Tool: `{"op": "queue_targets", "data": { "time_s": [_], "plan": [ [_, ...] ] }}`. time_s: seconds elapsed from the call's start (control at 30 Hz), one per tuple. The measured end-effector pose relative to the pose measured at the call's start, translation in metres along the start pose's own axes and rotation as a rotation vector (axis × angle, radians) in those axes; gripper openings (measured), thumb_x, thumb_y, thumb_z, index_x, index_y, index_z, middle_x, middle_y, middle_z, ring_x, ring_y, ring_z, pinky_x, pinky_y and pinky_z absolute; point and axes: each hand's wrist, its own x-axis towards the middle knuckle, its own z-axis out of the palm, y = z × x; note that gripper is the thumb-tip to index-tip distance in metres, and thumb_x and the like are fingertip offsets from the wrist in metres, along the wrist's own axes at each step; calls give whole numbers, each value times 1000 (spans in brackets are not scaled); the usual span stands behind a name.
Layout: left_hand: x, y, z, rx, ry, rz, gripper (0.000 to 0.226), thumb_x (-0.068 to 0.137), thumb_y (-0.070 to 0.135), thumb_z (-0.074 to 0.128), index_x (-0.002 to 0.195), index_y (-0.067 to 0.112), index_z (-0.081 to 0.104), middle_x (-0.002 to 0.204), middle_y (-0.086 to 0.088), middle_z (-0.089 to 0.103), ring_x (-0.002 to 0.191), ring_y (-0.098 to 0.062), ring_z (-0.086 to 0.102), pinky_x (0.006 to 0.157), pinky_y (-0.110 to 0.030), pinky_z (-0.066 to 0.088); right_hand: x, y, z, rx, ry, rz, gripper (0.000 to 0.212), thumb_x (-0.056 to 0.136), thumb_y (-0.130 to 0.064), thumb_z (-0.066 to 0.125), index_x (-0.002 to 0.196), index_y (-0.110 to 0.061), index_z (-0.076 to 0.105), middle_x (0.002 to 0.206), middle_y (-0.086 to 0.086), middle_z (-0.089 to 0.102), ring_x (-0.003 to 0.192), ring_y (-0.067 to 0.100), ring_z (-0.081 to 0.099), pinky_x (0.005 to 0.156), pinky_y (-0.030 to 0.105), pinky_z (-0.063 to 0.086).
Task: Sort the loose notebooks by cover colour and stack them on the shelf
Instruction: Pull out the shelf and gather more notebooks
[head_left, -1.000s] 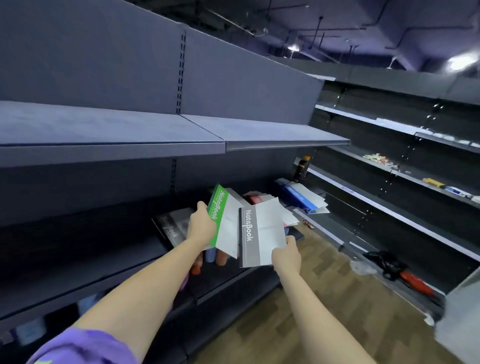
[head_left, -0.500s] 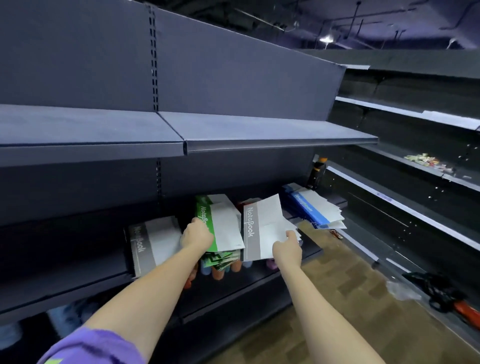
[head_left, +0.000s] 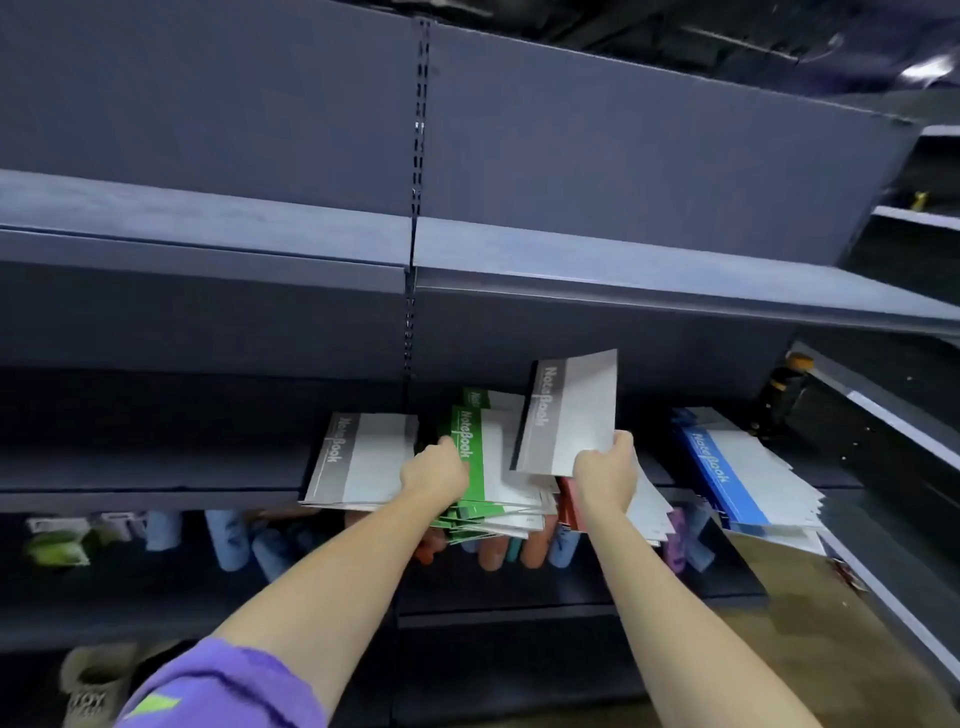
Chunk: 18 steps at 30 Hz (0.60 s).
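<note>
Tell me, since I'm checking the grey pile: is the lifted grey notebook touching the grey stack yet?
Apart. The head view shows the grey notebook raised in the right hand, with the green stack between it and the grey stack.
</note>
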Motion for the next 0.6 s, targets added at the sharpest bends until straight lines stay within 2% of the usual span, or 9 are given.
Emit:
{"op": "queue_targets", "data": {
  "time_s": [0.1,0.2,0.27,0.3,0.4,0.47,0.53,0.6],
  "plan": [
    [-6,-3,-2,-14,37,3,36,102,38,46,126,11,46,119,-9,61,106,-30,60,74,-36,43,-3,4,16,-9,-196,-6,35,87,2,43,119,-9,48,103,8,61,73,16,51,56,29,38],
    [-10,-23,-10,-44,76,43,31,99,30,47,124,10,46,117,-12,58,105,-33,58,80,-41,49,-9,4,37,-17,-295,-11,38,88,0,45,125,-7,47,105,9,61,79,20,57,62,32,46],
    [-15,-45,-18,-16,96,70,33,97,22,47,128,9,46,122,-14,55,111,-35,56,88,-43,49,-17,-1,52,-16,-352,-9,38,89,0,45,125,-8,44,104,7,59,85,24,60,70,37,53],
    [-19,-58,-24,3,109,75,36,96,20,47,130,9,46,124,-15,54,115,-36,55,91,-43,48,-23,-4,60,-15,-384,-14,36,88,1,45,124,-7,44,103,7,59,83,24,60,69,38,54],
    [-29,-96,-39,32,142,24,39,95,18,47,133,8,46,125,-15,53,119,-36,52,93,-44,46,-42,-18,87,-58,-477,-70,42,88,2,43,130,-1,44,99,10,56,73,18,54,52,31,42],
    [-36,-120,-48,34,153,-32,36,95,17,45,130,9,47,123,-15,53,116,-37,51,92,-45,47,-57,-30,108,-89,-522,-118,49,89,1,43,137,0,38,95,10,53,77,22,54,53,31,38],
    [-41,-142,-55,36,154,-78,36,95,17,45,130,10,47,123,-15,53,115,-37,51,92,-46,47,-73,-41,128,-132,-554,-163,47,89,1,44,135,1,35,91,10,53,79,26,55,57,33,40],
    [-44,-159,-63,23,154,-99,40,95,18,46,134,12,46,125,-14,53,115,-36,51,92,-45,47,-87,-50,147,-171,-581,-192,42,90,0,45,132,1,36,98,14,58,85,30,58,64,35,43]
  ]
}}
